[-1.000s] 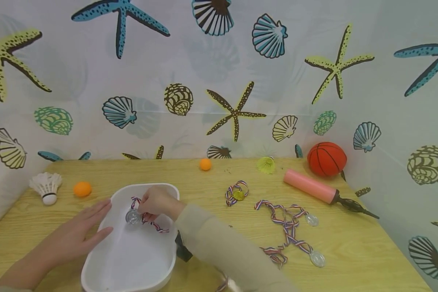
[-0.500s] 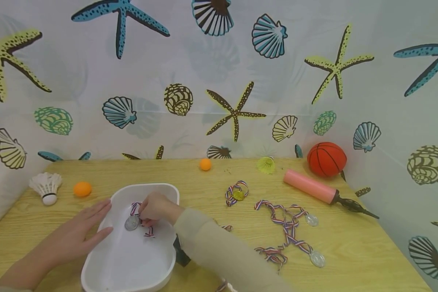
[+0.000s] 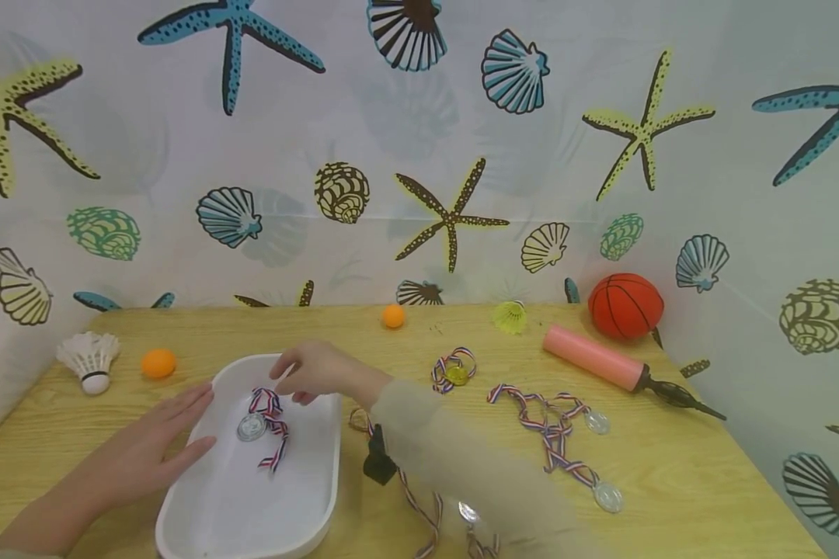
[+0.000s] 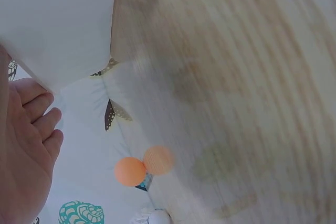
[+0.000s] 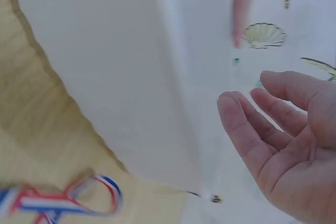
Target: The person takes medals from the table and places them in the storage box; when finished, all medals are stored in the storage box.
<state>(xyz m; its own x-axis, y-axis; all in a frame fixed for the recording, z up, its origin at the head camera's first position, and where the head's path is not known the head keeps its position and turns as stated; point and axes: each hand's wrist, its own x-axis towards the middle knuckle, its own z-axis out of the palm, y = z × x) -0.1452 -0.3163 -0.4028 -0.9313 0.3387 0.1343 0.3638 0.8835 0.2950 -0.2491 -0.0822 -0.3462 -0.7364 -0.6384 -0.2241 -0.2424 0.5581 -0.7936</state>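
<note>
A silver medal [image 3: 252,426] with a red, white and blue ribbon [image 3: 276,425] lies in the white tub [image 3: 245,512]. My right hand [image 3: 327,371] hovers over the tub's far right part, up and to the right of the medal. In the right wrist view its fingers [image 5: 247,135] are loosely bent, with nothing between them. On the tub's left rim rests my left hand [image 3: 140,450], fingers stretched and thumb apart. From the left wrist view, those fingers [image 4: 42,108] lie against the tub's outer wall [image 4: 58,24].
Silver medals [image 3: 607,496] with tangled ribbons and a gold medal [image 3: 456,374] lie right of the tub. Behind are orange balls [image 3: 158,362], a white shuttlecock [image 3: 91,361], a yellow shuttlecock [image 3: 510,317], a pink hand pump [image 3: 594,357] and a small basketball [image 3: 626,305].
My right hand has let go of the silver medal's ribbon and risen up and to the right. The ribbon now lies loose in the tub. My left hand stays in place.
</note>
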